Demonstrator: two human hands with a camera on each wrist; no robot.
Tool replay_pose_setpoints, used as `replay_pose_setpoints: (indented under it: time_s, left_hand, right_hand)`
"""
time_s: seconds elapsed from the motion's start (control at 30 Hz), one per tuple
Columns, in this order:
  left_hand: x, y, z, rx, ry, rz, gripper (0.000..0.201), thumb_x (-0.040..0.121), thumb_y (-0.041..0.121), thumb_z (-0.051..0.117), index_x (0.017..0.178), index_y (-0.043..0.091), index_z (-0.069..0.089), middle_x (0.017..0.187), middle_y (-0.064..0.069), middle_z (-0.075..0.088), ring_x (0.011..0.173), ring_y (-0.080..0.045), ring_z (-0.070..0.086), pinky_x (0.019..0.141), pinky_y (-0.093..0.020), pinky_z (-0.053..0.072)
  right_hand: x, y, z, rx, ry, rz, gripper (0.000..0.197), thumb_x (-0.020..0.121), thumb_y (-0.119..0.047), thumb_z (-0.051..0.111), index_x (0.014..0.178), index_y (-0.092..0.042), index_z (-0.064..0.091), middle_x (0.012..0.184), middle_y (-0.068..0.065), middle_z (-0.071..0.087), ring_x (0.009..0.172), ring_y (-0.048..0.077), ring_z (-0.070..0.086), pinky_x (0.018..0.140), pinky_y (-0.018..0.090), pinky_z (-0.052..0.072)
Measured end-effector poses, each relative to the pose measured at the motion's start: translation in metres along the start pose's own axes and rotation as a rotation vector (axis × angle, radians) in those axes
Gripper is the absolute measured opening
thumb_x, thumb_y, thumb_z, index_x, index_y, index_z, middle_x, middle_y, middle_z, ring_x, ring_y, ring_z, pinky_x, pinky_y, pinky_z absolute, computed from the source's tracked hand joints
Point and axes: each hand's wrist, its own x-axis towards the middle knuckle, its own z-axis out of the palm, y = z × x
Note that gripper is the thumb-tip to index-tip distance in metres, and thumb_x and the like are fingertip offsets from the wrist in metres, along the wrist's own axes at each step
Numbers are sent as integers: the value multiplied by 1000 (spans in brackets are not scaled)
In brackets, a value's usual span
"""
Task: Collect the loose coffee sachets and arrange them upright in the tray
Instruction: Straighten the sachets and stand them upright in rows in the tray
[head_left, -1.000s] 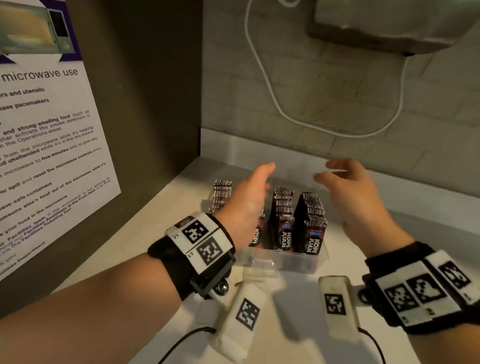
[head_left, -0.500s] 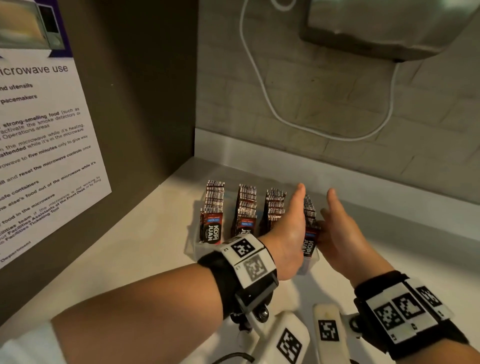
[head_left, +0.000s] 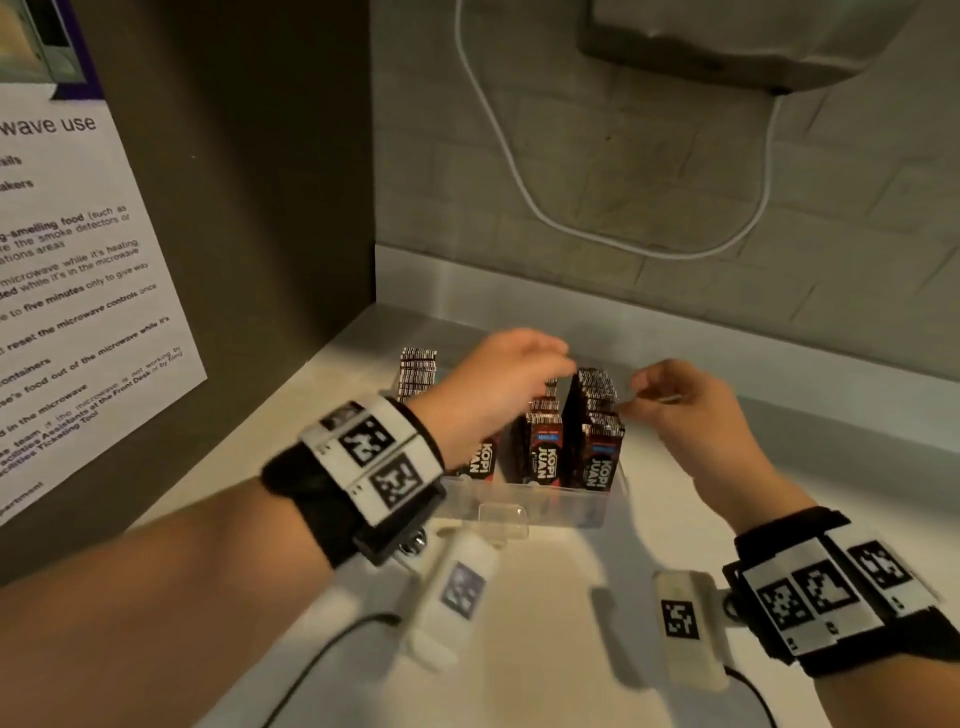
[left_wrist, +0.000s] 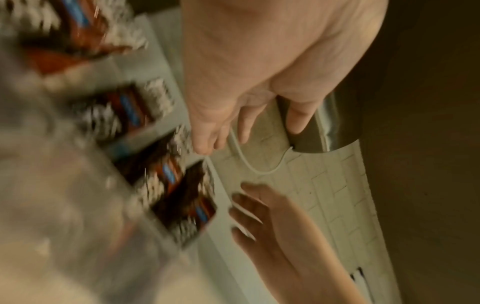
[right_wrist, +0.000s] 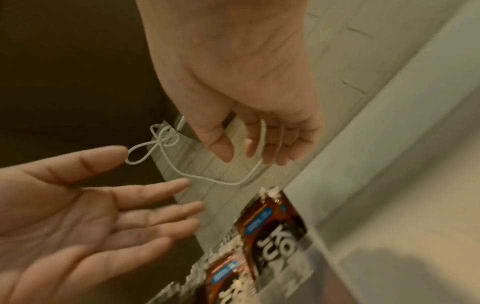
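- While both hands are hovering over it, the clear plastic tray (head_left: 524, 496) is sitting on the pale counter (head_left: 675, 467), close to the back wall and near the corner.
- Coffee sachets (head_left: 597, 436) are standing upright in the tray in rows running front to back, their "KOPI JUAN" faces showing toward the person.
- One row is showing at the tray's left end, partly behind the left wrist; two more are showing in full at the right end.
- The left hand (head_left: 498, 384) is hanging above the middle rows, palm down, fingers loosely extended and holding nothing; the right wrist view is showing its open palm and spread fingers (right_wrist: 155, 193).
- The right hand (head_left: 680, 405) is hovering just beside the right-hand row, fingers relaxed and slightly curled, gripping nothing; whether a fingertip is touching the sachet tops cannot be told.
- The left wrist view is heavily blurred, showing only the sachet rows and both hands above them.
- A white cable (head_left: 519, 171) is drooping in a loop across the tiled wall, under a grey wall-mounted unit (head_left: 753, 41).
- A printed microwave notice (head_left: 78, 291) is hanging on the dark panel at the left.
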Motion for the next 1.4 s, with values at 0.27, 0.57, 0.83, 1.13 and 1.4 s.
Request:
replay_pose_setpoints:
  time_s: [0.27, 0.57, 0.83, 1.13, 1.4]
  left_hand:
    - [5, -10, -83, 828, 167, 218, 18, 81, 8, 68, 87, 25, 69, 74, 9, 66, 68, -4, 59, 70, -24, 47]
    - [-1, -49, -103, 1112, 57, 121, 33, 69, 27, 85, 97, 28, 69, 92, 6, 55, 82, -11, 52, 71, -25, 39]
    - [-1, -61, -104, 1068, 80, 182, 34, 75, 19, 81, 106, 25, 71, 97, 6, 54, 82, -10, 51, 82, -29, 46]
    - [0, -69, -109, 991, 99, 237, 39, 77, 12, 78, 114, 19, 71, 106, -1, 63, 85, -14, 59, 86, -38, 51]
    - [-7, -77, -113, 789, 130, 185, 52, 81, 10, 70, 132, 15, 59, 126, -2, 54, 111, -14, 54, 94, -22, 43]
  right_hand:
    - [-2, 4, 2, -556, -232, -235, 30, 64, -3, 84, 70, -22, 60, 65, -9, 56, 58, 6, 47, 54, 21, 37]
    - [6, -5, -3, -491, -236, -203, 25, 71, 3, 78, 63, -15, 63, 59, -1, 61, 50, 5, 50, 47, 7, 37]
    - [3, -62, 5, -8, -183, -263, 27, 77, 13, 68, 68, -12, 61, 60, 4, 60, 46, 1, 54, 53, 12, 46]
    - [-12, -72, 103, -61, -251, -270, 29, 78, -1, 73, 66, -24, 60, 70, 4, 68, 65, 20, 65, 67, 33, 57]
    - [-25, -59, 142, -212, -348, -276, 25, 76, -4, 74, 63, -20, 58, 61, -5, 60, 67, 24, 65, 75, 44, 56]
